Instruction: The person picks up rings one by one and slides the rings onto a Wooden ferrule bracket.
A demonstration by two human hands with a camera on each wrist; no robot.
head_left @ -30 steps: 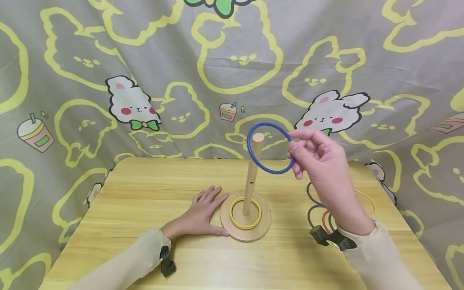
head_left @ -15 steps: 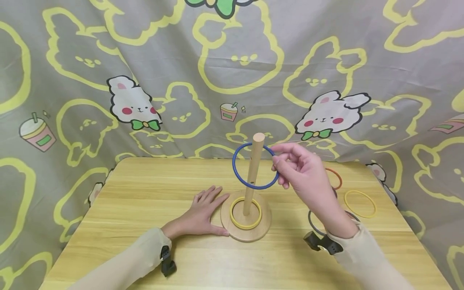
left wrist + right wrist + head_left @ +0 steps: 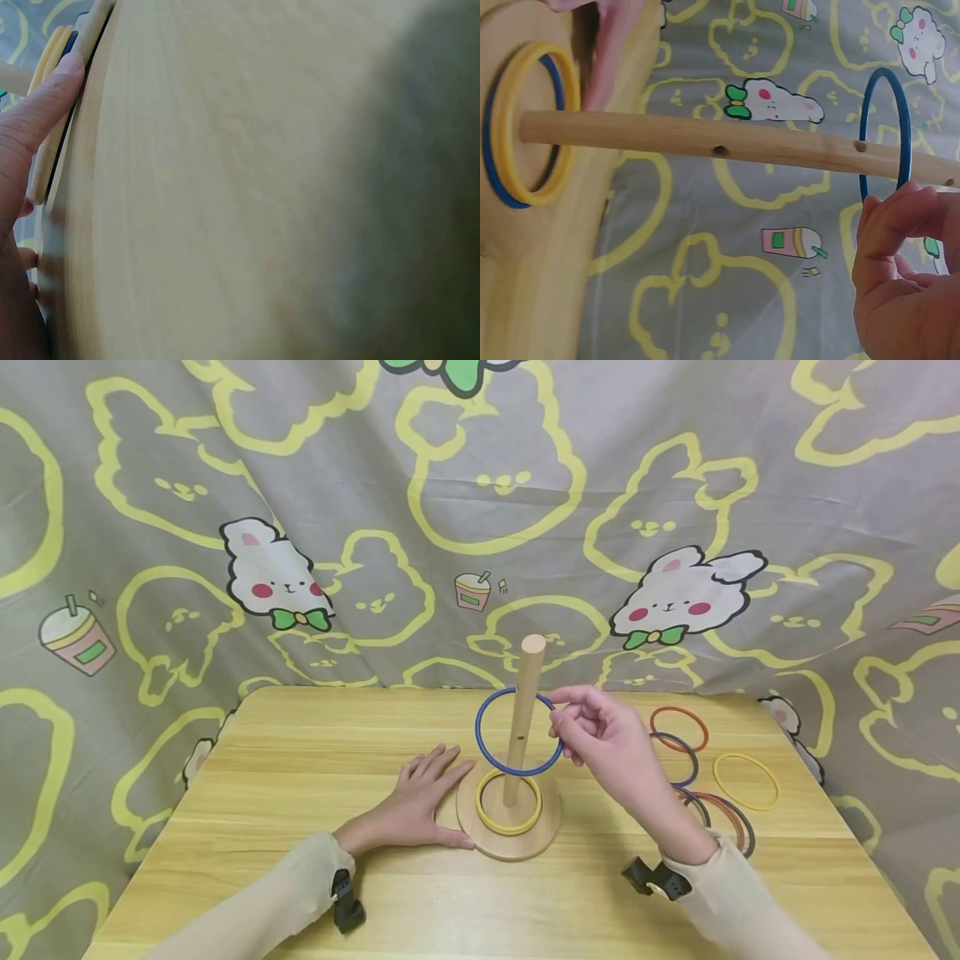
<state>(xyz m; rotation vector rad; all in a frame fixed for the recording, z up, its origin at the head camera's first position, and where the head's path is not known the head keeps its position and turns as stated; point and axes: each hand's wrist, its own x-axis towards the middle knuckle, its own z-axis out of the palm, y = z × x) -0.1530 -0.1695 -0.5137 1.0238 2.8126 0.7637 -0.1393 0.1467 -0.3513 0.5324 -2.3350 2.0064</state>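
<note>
My right hand pinches the right edge of a blue ring, thumb against fingers. In the right wrist view that ring encircles the upright wooden post, partway down from its top. The post rises from a round wooden base. Yellow rings lie around its foot, with another blue ring beneath them. My left hand lies on the table to the left of the base, fingers spread; its thumb touches the base's edge in the left wrist view.
Right of the stand, loose rings lie on the wooden table: a red ring, a dark blue ring, a yellow ring, and several overlapping ones partly behind the right wrist. A patterned curtain hangs behind the table.
The right hand has brought the blue ring left and down, from beside the post's top to a lower level around it. The left hand has stayed put.
</note>
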